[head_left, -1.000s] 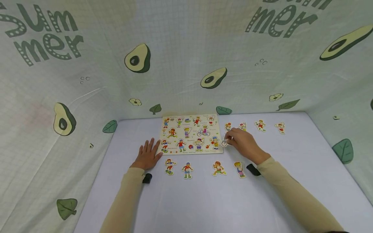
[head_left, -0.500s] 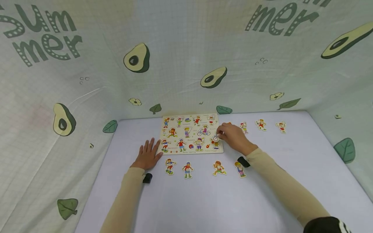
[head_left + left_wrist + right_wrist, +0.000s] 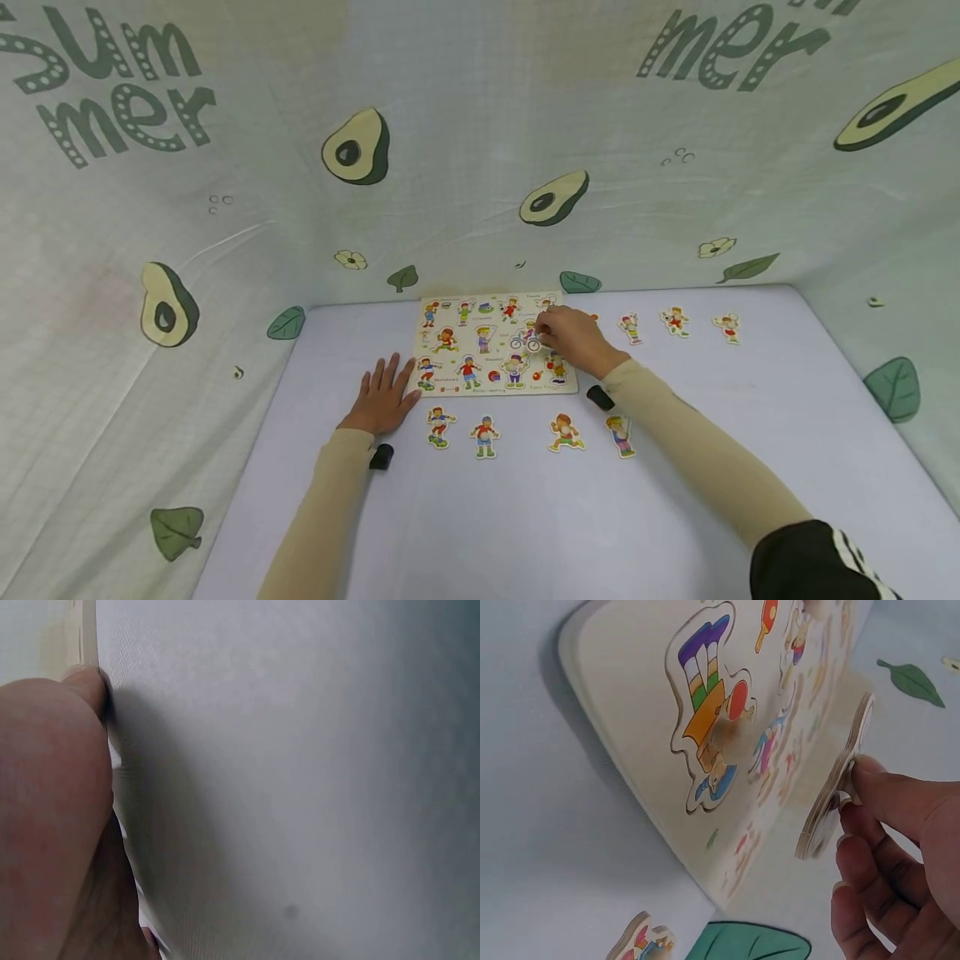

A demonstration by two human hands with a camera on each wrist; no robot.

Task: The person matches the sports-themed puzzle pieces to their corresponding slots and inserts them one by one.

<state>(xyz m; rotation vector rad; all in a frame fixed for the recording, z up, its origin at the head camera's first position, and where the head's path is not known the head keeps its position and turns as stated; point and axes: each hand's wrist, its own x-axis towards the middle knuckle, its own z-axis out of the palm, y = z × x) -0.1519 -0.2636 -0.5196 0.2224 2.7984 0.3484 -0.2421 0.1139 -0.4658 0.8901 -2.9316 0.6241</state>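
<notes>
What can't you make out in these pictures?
Held piece: right wrist view, turned nearly edge-on, hiding most of its printed face; head view, the right hand covers much of it.
Loose piece right of the board: head view, the right hand hides all but a sliver.
Left hand: left wrist view, partly cut off by the left edge.
Small lettering: head view, too small.

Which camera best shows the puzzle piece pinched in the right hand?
The right wrist view: it shows the puzzle piece large, nearly edge-on, pinched by the right hand. In the head view it's tiny and hard to pick out against the board. The left wrist view misses it.
</notes>
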